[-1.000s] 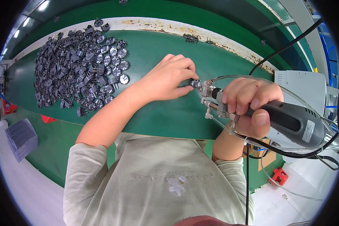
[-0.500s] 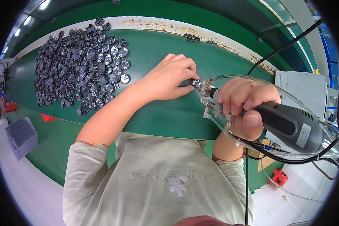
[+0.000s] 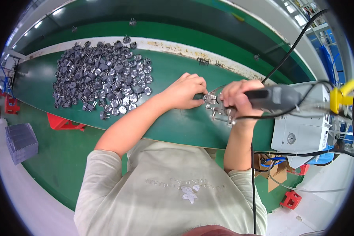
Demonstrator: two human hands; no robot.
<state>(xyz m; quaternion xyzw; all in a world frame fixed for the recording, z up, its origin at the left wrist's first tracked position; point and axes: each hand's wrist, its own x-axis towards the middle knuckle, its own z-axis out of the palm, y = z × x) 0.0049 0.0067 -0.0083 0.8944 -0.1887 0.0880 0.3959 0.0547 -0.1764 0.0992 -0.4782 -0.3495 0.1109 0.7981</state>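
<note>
My left hand [image 3: 185, 92] pinches a small dark part [image 3: 204, 98] on the green belt [image 3: 177, 126], right against a small metal fixture [image 3: 220, 112]. My right hand [image 3: 238, 96] grips a grey electric screwdriver [image 3: 277, 98], its front end hidden behind my fingers over the fixture. A black cable [image 3: 291, 47] runs up from the tool's rear. A large heap of dark plug parts [image 3: 100, 80] with metal pins lies on the belt to the left of my left hand.
A grey control box [image 3: 299, 131] stands at the right, with a yellow clip [image 3: 342, 96] and wires beside it. Two stray parts [image 3: 202, 61] lie by the belt's far edge. Red crates [image 3: 63, 122] and a stack of grey trays [image 3: 21, 141] stand on the floor.
My right hand has tilted the screwdriver so its body lies more level, pointing right. My left hand stays pinched on the part at the fixture.
</note>
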